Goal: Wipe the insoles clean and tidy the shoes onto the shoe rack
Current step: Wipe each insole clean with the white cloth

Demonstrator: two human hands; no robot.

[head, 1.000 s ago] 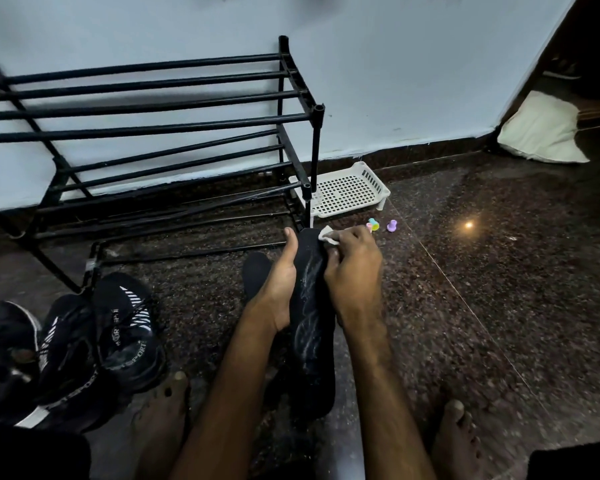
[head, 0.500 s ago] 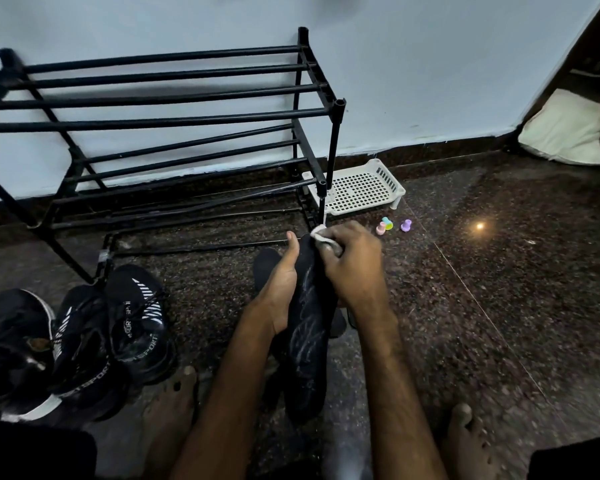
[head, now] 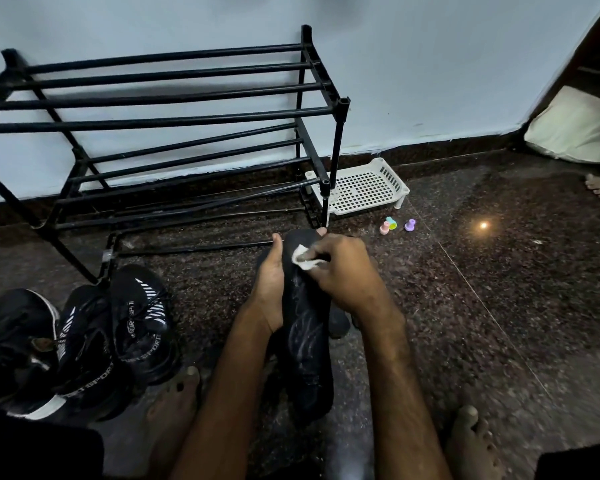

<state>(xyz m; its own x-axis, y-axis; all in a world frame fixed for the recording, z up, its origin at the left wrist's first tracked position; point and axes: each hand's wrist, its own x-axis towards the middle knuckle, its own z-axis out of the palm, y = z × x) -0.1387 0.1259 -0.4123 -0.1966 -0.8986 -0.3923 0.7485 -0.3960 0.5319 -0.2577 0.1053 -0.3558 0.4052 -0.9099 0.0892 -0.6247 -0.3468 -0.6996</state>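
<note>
Head view: your left hand (head: 269,287) grips the black insole (head: 307,344); your right hand (head: 343,275) pinches a white wipe (head: 302,258) at its twelve-o'clock end.

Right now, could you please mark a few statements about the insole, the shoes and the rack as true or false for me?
1. The left hand grips the black insole. True.
2. The right hand pinches a white wipe against the insole. True.
3. The black shoes stand on the shoe rack. False: they lie on the floor in front of its left end.
4. The white tray lies left of the rack. False: it sits at the rack's right end, near the wall.
</note>
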